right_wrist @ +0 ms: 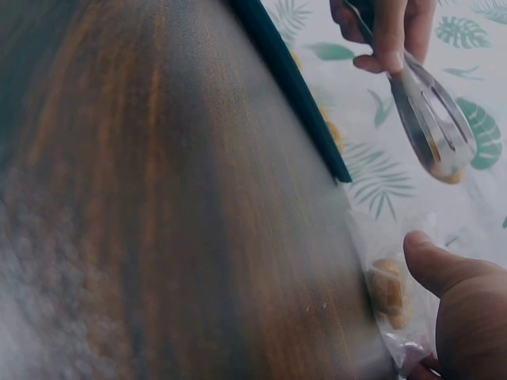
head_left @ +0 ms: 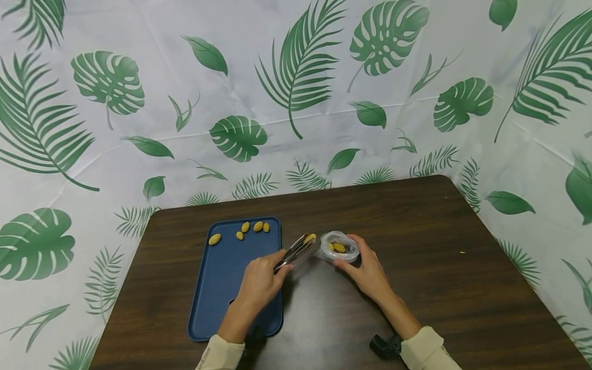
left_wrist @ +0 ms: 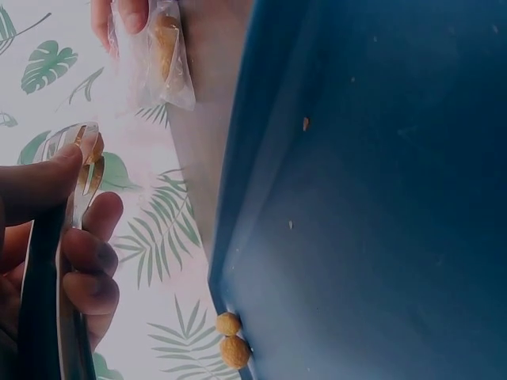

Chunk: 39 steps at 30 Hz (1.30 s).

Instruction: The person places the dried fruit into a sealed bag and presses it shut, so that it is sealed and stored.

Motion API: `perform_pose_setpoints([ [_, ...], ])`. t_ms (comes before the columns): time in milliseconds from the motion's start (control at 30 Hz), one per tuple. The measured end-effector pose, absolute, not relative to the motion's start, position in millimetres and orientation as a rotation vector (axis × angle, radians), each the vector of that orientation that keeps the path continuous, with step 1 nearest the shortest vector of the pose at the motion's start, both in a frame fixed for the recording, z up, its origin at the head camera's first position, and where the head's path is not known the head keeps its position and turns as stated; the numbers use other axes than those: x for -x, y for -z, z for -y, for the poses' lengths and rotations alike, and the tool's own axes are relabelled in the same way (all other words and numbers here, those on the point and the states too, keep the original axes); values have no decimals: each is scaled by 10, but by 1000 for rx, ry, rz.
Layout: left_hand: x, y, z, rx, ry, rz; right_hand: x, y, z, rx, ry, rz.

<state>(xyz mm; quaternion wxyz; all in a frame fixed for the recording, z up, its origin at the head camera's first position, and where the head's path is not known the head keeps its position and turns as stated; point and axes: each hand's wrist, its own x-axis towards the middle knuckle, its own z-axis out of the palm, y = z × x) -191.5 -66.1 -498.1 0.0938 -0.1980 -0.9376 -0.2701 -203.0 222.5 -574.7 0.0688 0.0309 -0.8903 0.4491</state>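
My left hand grips metal tongs with slotted ends, and a small yellow oval piece sits between their tips. That piece is held just left of the mouth of a clear plastic bag. With thumb and fingers, my right hand holds the bag by its right side. Yellow pieces show inside the bag, also through its wall in the right wrist view. Several more yellow oval pieces lie along the far end of a blue tray beneath and left of my left hand.
The dark wooden table carries the tray on its left part. A black curved object is by my right wrist. Small crumbs dot the tray. Behind the table hangs a white cloth with green leaves.
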Motion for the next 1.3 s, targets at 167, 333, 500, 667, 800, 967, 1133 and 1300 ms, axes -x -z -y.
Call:
perform_pose_setpoints([
  [167, 1911, 4999, 632, 598, 805, 2773, 2024, 5754, -2229, -88, -1359, 2684],
  [333, 1904, 4998, 598, 612, 806, 2768, 2019, 5759, -2234, -82, -1363, 2688],
  [500, 1916, 4993, 560, 627, 805, 2771, 2024, 5756, -2242, -96, -1359, 2673],
  [667, 1928, 4979, 528, 647, 811, 2769, 2030, 5752, -2247, -99, -1349, 2666],
  [800, 1936, 4968, 509, 664, 798, 2770, 2030, 5748, -2242, -93, -1344, 2670],
  [967, 1951, 4946, 482, 676, 786, 2777, 2036, 5746, -2235, -101, -1351, 2663],
  [1133, 1960, 4940, 446, 686, 777, 2768, 2044, 5750, -2233, -108, -1361, 2671],
  [1300, 1987, 4938, 386, 716, 763, 2753, 2031, 5740, -2234, -98, -1378, 2680],
])
